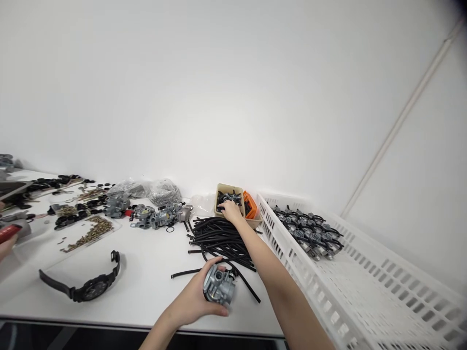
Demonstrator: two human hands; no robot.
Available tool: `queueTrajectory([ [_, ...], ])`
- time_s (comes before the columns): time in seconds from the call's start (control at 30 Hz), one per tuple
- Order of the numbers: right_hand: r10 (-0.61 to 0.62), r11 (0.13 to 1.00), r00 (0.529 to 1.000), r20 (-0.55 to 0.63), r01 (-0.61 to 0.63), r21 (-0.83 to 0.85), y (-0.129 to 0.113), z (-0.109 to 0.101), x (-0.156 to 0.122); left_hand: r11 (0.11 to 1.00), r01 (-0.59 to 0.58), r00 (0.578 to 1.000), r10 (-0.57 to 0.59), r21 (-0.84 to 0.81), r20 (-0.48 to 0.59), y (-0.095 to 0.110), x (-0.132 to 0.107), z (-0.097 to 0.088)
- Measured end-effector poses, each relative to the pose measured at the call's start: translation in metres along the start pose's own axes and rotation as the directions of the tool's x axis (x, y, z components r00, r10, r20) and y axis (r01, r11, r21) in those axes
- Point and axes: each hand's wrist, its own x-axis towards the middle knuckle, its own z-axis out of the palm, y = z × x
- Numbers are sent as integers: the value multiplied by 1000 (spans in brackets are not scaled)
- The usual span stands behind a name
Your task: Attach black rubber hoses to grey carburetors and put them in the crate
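Note:
My left hand (195,299) is closed around a grey metal carburetor (219,286) just above the near edge of the white table (146,272). My right hand (230,211) reaches far forward into a small tan box (229,189) of black parts. Its fingers curl down among the parts, and what they hold, if anything, is hidden. Between the two hands lies a pile of black rubber hose pieces (219,240).
A large white slotted crate (365,282) on the right holds several finished carburetors (310,231). More carburetors (160,216), bags of small metal parts (164,192), brass fittings (91,233) and a black wristwatch (87,287) lie on the left. Another person's hand (5,243) shows at the left edge.

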Motion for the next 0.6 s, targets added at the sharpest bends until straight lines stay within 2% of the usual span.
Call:
queueTrajectory([
  [0.1,-15,1000,1000,12,15,-11,6,8,10,1000,13,1000,-13,-7,-16,7,-1,1],
  [0.23,-24,999,1000,-7,24,30,16,11,13,999,-42,999,42,7,-5,15,-5,-1],
  [0.37,10,992,990,-141,8,125,20,7,8,996,-68,997,71,66,-39,17,-8,-2],
  [0.47,108,972,944,-311,-34,234,18,1,3,994,-71,997,74,87,-33,17,-7,-2],
  [0.53,190,950,896,-402,-65,305,16,-4,-2,992,-69,997,72,107,-28,17,-7,-2],
  [0.6,289,897,837,-465,-66,438,10,-9,-11,984,-58,995,70,168,-67,17,-6,-1],
])
